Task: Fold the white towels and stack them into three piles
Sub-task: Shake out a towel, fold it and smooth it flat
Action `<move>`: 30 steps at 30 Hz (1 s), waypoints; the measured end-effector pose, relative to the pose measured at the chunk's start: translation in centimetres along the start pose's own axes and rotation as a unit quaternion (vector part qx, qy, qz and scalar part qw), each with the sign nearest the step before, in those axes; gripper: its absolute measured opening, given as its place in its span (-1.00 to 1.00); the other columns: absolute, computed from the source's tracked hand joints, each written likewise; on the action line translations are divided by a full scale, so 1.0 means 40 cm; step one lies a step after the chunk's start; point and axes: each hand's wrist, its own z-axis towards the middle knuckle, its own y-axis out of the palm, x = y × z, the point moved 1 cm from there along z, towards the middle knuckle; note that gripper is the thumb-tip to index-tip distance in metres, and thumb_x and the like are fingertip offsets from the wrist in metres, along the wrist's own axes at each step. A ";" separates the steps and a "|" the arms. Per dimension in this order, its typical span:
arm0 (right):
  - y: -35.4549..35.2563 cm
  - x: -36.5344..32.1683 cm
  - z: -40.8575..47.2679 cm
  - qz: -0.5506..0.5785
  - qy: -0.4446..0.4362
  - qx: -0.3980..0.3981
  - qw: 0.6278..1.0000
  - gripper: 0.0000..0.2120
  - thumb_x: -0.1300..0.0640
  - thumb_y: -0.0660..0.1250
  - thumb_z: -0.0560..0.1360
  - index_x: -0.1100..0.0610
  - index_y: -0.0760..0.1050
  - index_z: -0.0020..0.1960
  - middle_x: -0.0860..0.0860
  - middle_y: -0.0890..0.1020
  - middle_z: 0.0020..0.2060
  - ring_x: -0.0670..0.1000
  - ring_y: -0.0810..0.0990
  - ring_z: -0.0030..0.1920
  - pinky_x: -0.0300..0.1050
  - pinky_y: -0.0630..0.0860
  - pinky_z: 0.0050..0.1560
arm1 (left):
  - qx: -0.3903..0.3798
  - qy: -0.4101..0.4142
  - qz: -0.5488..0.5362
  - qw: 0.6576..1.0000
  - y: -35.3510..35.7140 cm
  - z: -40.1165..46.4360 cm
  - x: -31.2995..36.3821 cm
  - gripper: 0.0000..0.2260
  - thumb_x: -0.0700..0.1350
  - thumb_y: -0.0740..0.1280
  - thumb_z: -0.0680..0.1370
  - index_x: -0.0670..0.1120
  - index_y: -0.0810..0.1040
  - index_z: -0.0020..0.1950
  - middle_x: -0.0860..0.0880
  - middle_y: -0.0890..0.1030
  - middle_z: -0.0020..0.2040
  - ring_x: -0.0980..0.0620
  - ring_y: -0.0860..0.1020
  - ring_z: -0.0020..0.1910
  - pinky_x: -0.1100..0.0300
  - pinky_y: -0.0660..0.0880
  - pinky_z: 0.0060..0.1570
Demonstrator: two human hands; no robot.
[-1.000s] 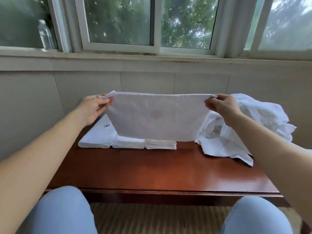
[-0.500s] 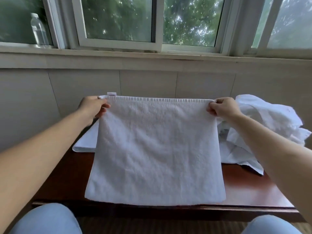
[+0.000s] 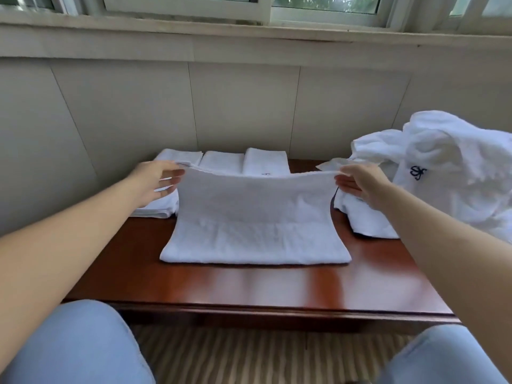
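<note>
You have one view only, from the head camera: it looks forward and steeply down across your knees [image 3: 74, 345] onto the desk [image 3: 249, 286], close in, facing the wall [image 3: 243, 106] under the window sill [image 3: 249, 31].

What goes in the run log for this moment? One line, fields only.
step: folding towel | left hand: pinches far-left corner | right hand: pinches far-right corner | near edge: on table | folded piles: behind

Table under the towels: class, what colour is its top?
Glossy reddish-brown wood; the table shows best in the head view.
</note>
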 end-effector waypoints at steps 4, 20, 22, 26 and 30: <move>-0.039 0.045 -0.040 -0.084 0.026 -0.013 0.996 -0.85 0.13 0.47 0.53 0.21 0.65 0.01 0.11 0.74 -0.17 -0.05 0.72 -0.26 -0.24 0.63 -0.27 | -0.002 -0.025 0.026 0.999 -0.024 -0.037 -0.025 -0.80 0.02 0.45 0.55 -0.08 0.65 0.06 -0.07 0.66 -0.09 0.02 0.63 -0.18 0.14 0.57 -0.03; -0.073 0.296 -0.141 -0.314 0.030 -0.084 0.945 -0.96 0.31 0.47 0.42 0.21 0.64 -0.15 0.11 0.73 -0.28 0.05 0.72 -0.22 -0.15 0.66 -0.19 | -0.053 0.013 0.369 0.928 -0.057 -0.121 -0.272 -0.80 -0.17 0.55 0.45 -0.15 0.55 -0.23 -0.09 0.54 -0.25 -0.04 0.52 -0.21 0.07 0.44 -0.13; -0.075 0.295 -0.146 -0.334 0.024 -0.091 0.938 -0.95 0.27 0.47 0.39 0.19 0.65 -0.15 0.08 0.73 -0.29 0.07 0.73 -0.18 -0.07 0.69 -0.09 | -0.061 0.024 0.393 0.917 -0.061 -0.123 -0.275 -0.79 -0.16 0.56 0.44 -0.14 0.55 -0.25 -0.05 0.56 -0.29 -0.01 0.52 -0.24 0.10 0.42 -0.16; -0.073 0.289 -0.155 -0.372 0.008 -0.086 0.924 -0.92 0.18 0.47 0.34 0.12 0.65 -0.16 0.04 0.73 -0.29 0.09 0.72 -0.13 0.03 0.67 0.02 | -0.059 0.046 0.423 0.903 -0.057 -0.124 -0.275 -0.74 -0.18 0.55 0.44 -0.09 0.49 -0.32 0.00 0.52 -0.37 0.03 0.45 -0.33 0.14 0.31 -0.27; -0.063 0.281 -0.165 -0.409 0.006 -0.083 0.909 -0.92 0.14 0.47 0.36 0.10 0.63 -0.15 0.04 0.72 -0.25 0.08 0.70 -0.13 0.00 0.66 -0.06 | -0.082 0.070 0.470 0.876 -0.055 -0.125 -0.268 -0.71 -0.18 0.53 0.42 -0.07 0.43 -0.33 0.00 0.47 -0.36 0.01 0.41 -0.32 0.12 0.28 -0.24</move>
